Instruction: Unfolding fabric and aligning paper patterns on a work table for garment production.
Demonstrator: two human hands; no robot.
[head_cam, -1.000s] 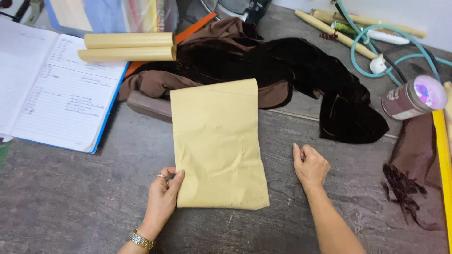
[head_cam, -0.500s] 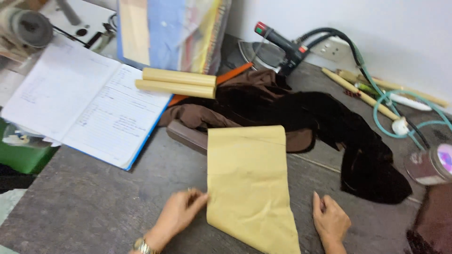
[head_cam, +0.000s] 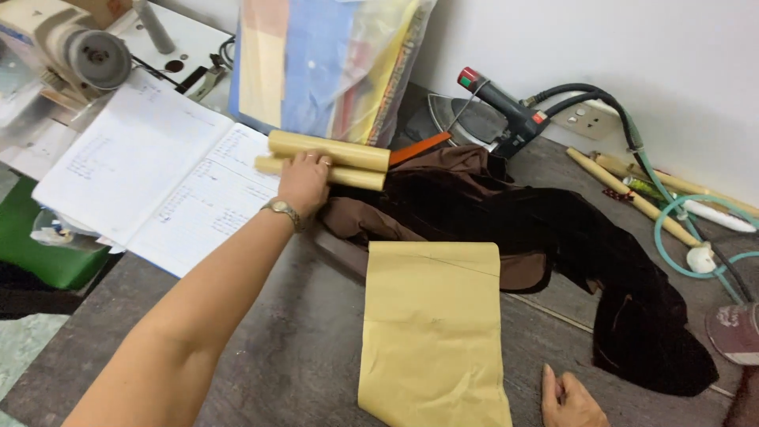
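Now, left hand (head_cam: 304, 183): grip closing around paper rolls (head_cam: 328, 160) beside notebook (head_cam: 150, 178).
Right hand (head_cam: 571, 397): flat on bench (head_cam: 285, 348), fingers spread, near yellow paper piece (head_cam: 433, 336).

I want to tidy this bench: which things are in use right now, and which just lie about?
In use:
left hand on two paper rolls
right hand beside the yellow paper sheet

Lying about:
open notebook
dark brown fabric
iron
green hose
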